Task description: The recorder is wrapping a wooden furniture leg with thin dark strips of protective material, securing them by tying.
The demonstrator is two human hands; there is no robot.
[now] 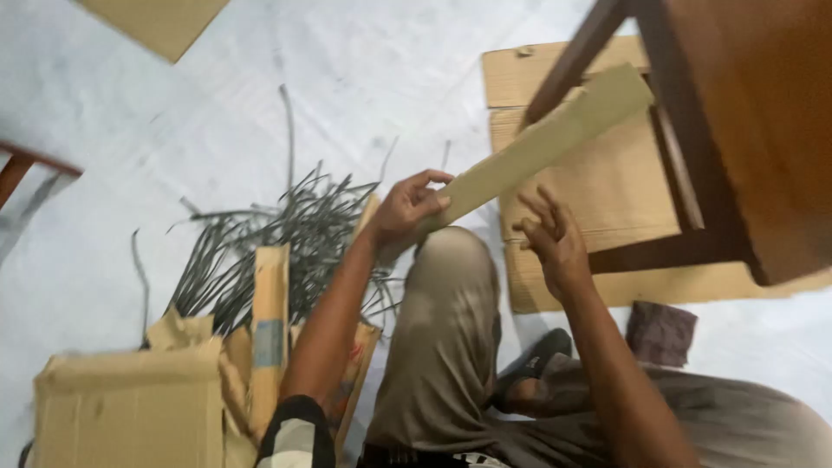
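Cardboard strip (546,143) pinched in left hand (407,212); open box (130,407) nearby.

Pale grey floor (173,113) carries all. Flat cardboard sheet (598,191) upper right; cardboard corner (156,22) top left; heap of grey strips (286,234) centre left; open cardboard box (130,407) lower left; dark cloth (660,332) lower right.

The left hand (407,211) is raised ahead of the bent knee, fingers curled and pinched shut, forearm bare and reaching up from a striped sleeve. The right hand (550,238) hovers just beside it, fingers spread and loosely bent, its forearm angling in from lower right.
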